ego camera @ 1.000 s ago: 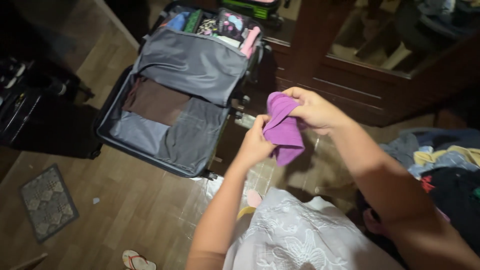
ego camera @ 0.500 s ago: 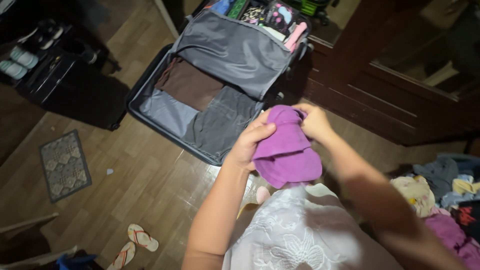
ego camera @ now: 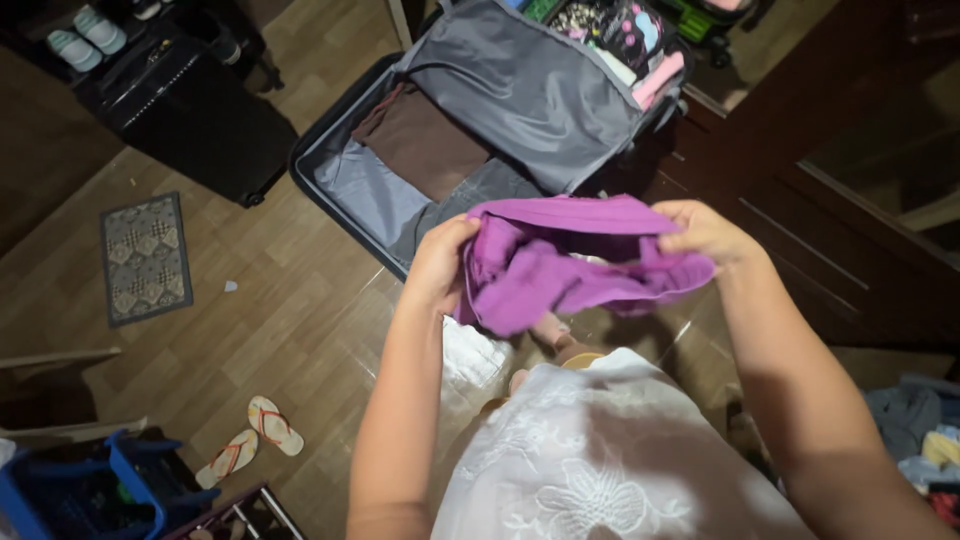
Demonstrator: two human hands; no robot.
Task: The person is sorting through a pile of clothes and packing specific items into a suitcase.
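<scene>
Above the near edge of the open suitcase [ego camera: 340, 175], held in the air over the wooden floor [ego camera: 290, 330]: one purple garment [ego camera: 575, 262], soft knit or jersey by the look of it, bunched and partly stretched between two hands.

Left hand [ego camera: 440, 262]: grip closed on the garment's left end, fingers curled over the gathered cloth.

Right hand [ego camera: 705, 235]: grip pinched on the right end, thumb on top, pulling the upper edge into a fairly straight line while the rest sags in folds below.

Handling, as judged: light, limp, no stiffness of its own; it droops wherever it is not held. Not fragile, not slippery; the fabric seems to give some stretch. Best taken at the two ends of the straight upper edge, as now, so the body hangs free; a hold in the middle would only make a wad.

Suitcase contents: brown folded cloth [ego camera: 425, 140] in the near half, grey lining [ego camera: 360, 190] beside it, grey zip divider [ego camera: 530, 90] over the far half, mixed coloured items [ego camera: 620, 30] packed at the far edge.

Left of the suitcase: black case [ego camera: 190, 100], small patterned mat [ego camera: 145, 258]. Nearer than the suitcase: pair of flip-flops [ego camera: 255, 440], blue crate [ego camera: 60, 495]. Right of the suitcase: dark wooden cabinet [ego camera: 850, 200], heap of clothes [ego camera: 920, 440]. The person wears a white embroidered top [ego camera: 600, 470].
</scene>
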